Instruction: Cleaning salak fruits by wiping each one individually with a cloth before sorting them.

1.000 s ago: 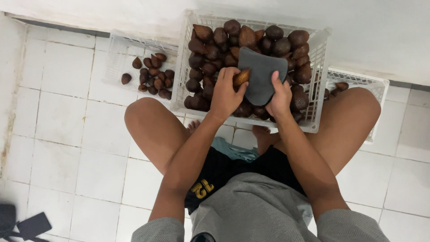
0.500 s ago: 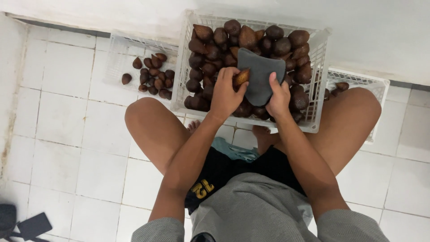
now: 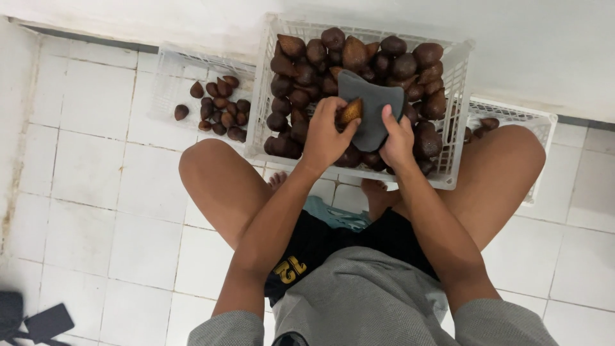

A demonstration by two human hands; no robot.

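Left hand (image 3: 325, 138): is holding a brown scaly fruit (image 3: 350, 111) tight over the big crate (image 3: 456, 96).
Right hand (image 3: 397, 142): is gripping a grey cloth (image 3: 373, 115), pressing it against the fruit.
Big crate: is sitting between the knees.

Brown scaly fruit (image 3: 350, 111) pressed against dark grey cloth (image 3: 373, 109).

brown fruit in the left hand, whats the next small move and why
Probably rub the grey cloth over the brown fruit, turning it in the grip. The left hand holds the fruit right against the cloth, which the right hand holds up over the full white crate, so fruit and cloth already meet and only the wiping stroke seems left.
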